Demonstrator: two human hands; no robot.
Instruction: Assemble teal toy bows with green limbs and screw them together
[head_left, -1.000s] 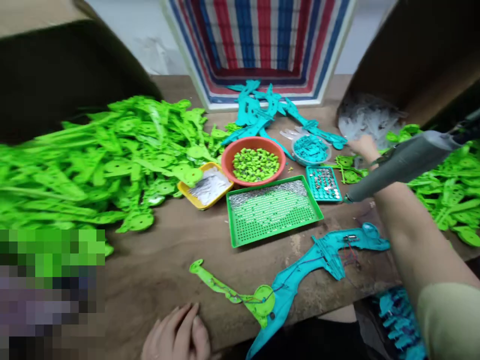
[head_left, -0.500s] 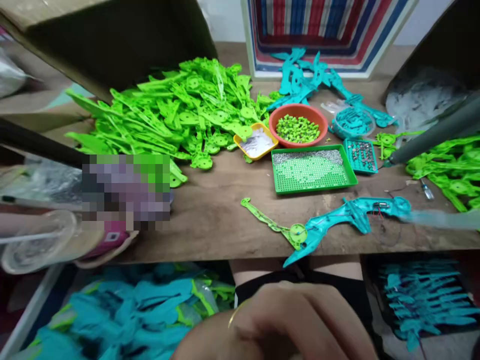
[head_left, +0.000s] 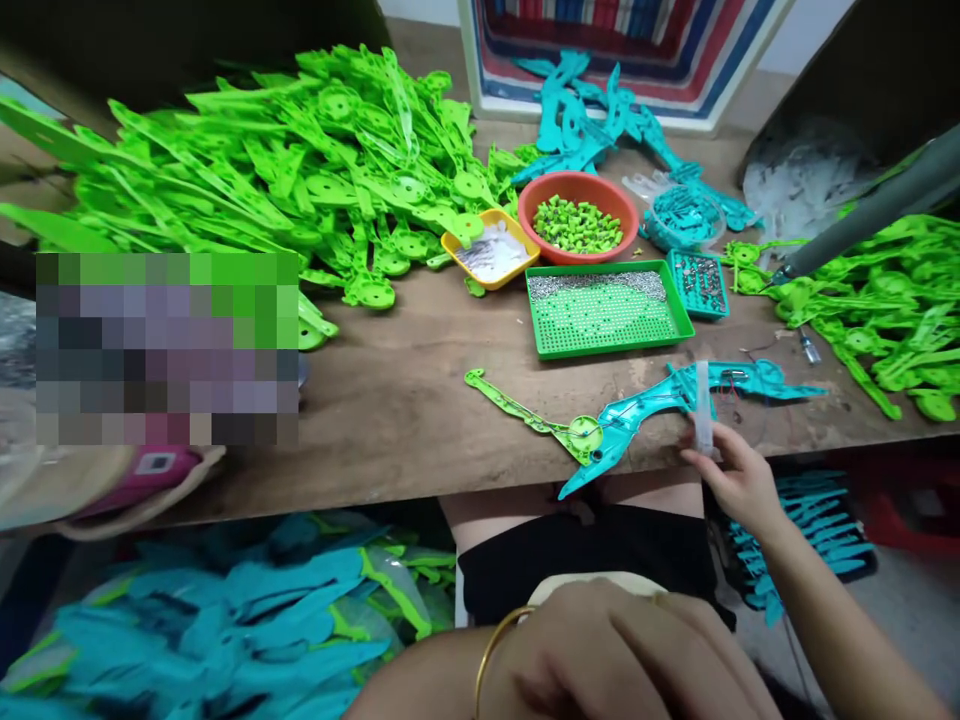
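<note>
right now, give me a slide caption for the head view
Right hand holding a translucent strip near a teal-and-green assembly; left hand close to the camera.

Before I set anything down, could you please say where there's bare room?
The bench shows bare wood between the big green pile and the front edge, left of the blue-and-green piece. A narrower gap separates that piece from the green tray. Around the orange bowl it's crowded.

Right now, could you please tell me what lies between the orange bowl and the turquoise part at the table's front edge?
Between them, in the head view, lie the green tray and, nearer the turquoise part, a strip of wooden tabletop.
</note>
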